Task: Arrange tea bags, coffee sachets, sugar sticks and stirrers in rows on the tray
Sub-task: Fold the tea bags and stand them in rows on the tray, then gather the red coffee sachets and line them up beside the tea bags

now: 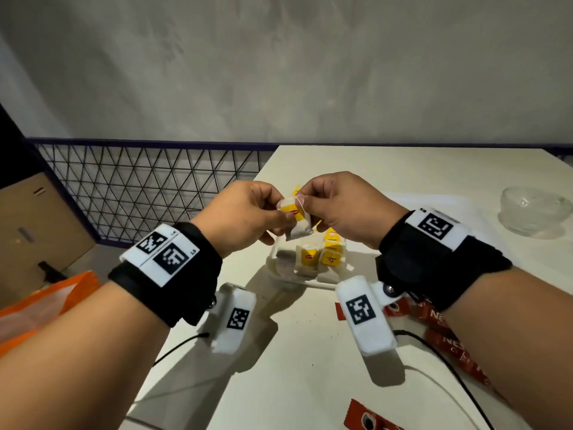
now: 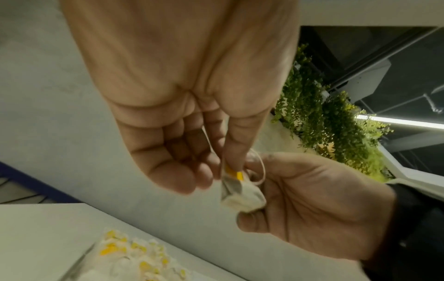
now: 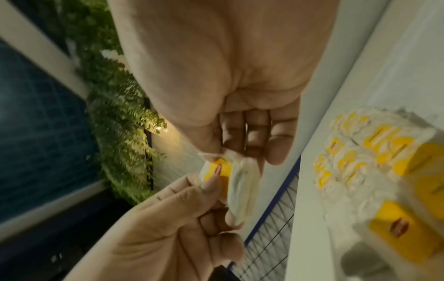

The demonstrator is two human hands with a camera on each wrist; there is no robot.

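Tea bag (image 1: 297, 223) pinched by left hand (image 1: 245, 212) and right hand (image 1: 341, 206) above clear container (image 1: 279, 268) of tea bags.

Dim indoor light is falling from above and behind, throwing hard shadows of the wrists onto the white table (image 1: 310, 352) below the grip. The glass bowl (image 1: 533, 209), well right of the grip, is catching soft glare. Both wrist views are smearing with motion blur; the tea bag (image 3: 240, 190) in the pinch is reading soft. A bright strip light (image 2: 398, 121) is flaring right of the grip. Wide-angle bending is stretching the edges.
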